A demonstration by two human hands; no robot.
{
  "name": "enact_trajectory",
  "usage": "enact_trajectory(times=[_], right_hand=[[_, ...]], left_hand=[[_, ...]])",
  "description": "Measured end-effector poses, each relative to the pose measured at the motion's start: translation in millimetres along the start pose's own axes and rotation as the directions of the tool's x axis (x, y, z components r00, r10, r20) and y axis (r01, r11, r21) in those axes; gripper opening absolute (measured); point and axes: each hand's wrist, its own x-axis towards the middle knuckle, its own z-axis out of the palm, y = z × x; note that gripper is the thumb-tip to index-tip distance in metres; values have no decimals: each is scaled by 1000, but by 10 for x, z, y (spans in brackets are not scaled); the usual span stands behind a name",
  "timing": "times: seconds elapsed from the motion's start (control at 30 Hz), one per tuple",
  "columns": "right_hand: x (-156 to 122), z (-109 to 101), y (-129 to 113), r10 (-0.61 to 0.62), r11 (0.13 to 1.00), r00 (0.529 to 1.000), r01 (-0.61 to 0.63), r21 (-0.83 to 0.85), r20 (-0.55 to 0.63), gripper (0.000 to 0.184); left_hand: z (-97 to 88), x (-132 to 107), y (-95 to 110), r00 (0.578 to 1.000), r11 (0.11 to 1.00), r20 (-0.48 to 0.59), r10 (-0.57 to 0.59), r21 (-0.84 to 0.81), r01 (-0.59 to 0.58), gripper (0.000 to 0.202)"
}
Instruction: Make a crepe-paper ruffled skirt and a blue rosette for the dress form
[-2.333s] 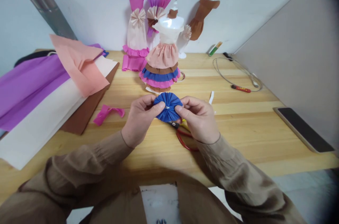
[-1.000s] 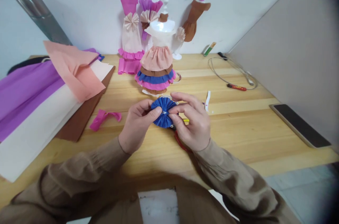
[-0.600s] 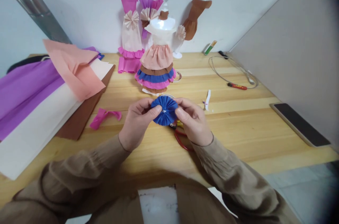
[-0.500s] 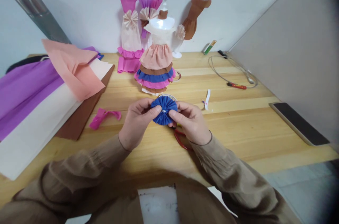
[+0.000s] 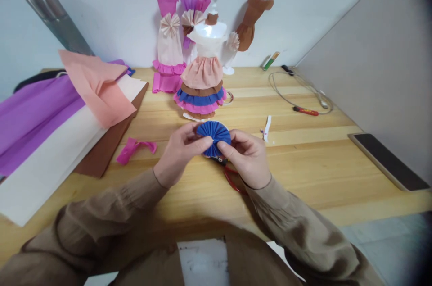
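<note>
Between my two hands is a round, pleated blue paper rosette (image 5: pixel 214 132). My left hand (image 5: pixel 178 151) pinches its left side, the thumb pressed close to the centre. My right hand (image 5: pixel 251 155) grips the lower right side between thumb and fingers. Partly hidden beneath the rosette and my right hand lie red-handled scissors (image 5: pixel 232 181) on the table. Just beyond stands a small dress form (image 5: pixel 204 72) in a tiered paper skirt of peach, brown, blue and pink.
Purple, white, peach and brown paper sheets (image 5: pixel 50 155) pile up at the left. A pink paper scrap (image 5: pixel 130 150) lies nearby. Several dressed forms stand along the wall. To the right are a white strip (image 5: pixel 267 128), a cable (image 5: pixel 273 85), a red-handled tool (image 5: pixel 305 111) and a phone (image 5: pixel 388 160).
My left thumb has slid inward over the rosette's centre, covering the pale tie that showed there. The rosette has turned slightly in my fingers. The whole view has shifted a little.
</note>
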Motion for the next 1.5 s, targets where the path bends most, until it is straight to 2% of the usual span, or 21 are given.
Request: enact_trajectory(times=[0.07,0.27,0.4,0.47,0.57,0.63,0.7,0.73,0.77,0.83,0.9,0.93,1.0,1.1,1.17,1.23,1.3,1.37,1.4,1.5], right_hand=[[-1,1,11,-7,1000,1000,7,-12,0,38],[4,-12,14,-12,1000,1000,12,22,20,41],[19,-5,-1,43,987,997,-52,150,64,40],[28,8,5,78,975,995,-90,204,69,40],[32,19,33,96,976,995,-98,192,20,34],[26,14,50,12,995,997,-4,102,-76,26],[19,0,62,-166,984,973,152,-97,-160,15],[17,-10,69,-279,945,946,240,-222,-164,9],[16,-22,78,-394,879,909,330,-343,-136,5],[21,-48,105,-572,708,820,481,-517,-20,14],[32,-69,141,-651,576,755,561,-595,82,26],[37,-74,157,-660,540,743,572,-617,111,29],[41,-72,175,-651,522,747,571,-634,137,30],[24,-48,156,-627,558,756,603,-570,186,23],[3,-38,127,-617,606,755,636,-477,223,22],[-13,-52,100,-611,666,766,633,-395,199,18],[-12,-92,86,-592,730,802,574,-370,76,12],[9,-143,86,-539,792,840,484,-372,-57,9],[24,-164,91,-496,826,864,438,-355,-87,10],[66,-175,115,-276,940,961,267,-211,-17,20]], left_hand=[[-2,9,-4,999,998,29,-30,56,28,35],[-16,22,-16,1000,997,-14,-23,77,24,24],[-14,15,-4,999,994,36,-40,102,36,23],[-13,15,-4,997,991,46,-54,123,48,28],[-18,27,-20,997,993,34,-64,104,60,51],[-28,40,-41,999,997,-3,-40,71,40,57],[-43,49,-67,997,997,-74,-7,73,12,42],[-51,49,-81,994,996,-105,-7,87,16,33],[-57,47,-94,992,995,-121,-26,96,37,28],[-58,31,-118,990,992,-97,-98,70,105,33],[-42,4,-131,988,988,-25,-152,-14,151,39],[-30,-11,-134,987,985,10,-159,-62,159,41],[-3,-35,-132,987,980,55,-150,-123,156,39],[14,-42,-124,991,981,50,-126,-139,132,34],[6,-28,-127,994,987,-2,-107,-121,106,31],[-13,-9,-134,994,993,-55,-91,-75,87,27],[-32,8,-133,995,998,-74,-69,3,70,23],[-48,19,-116,998,993,-50,-38,108,44,21],[-55,23,-102,999,985,-30,-24,169,29,21],[-73,30,-47,1000,932,29,-9,363,-2,22]])
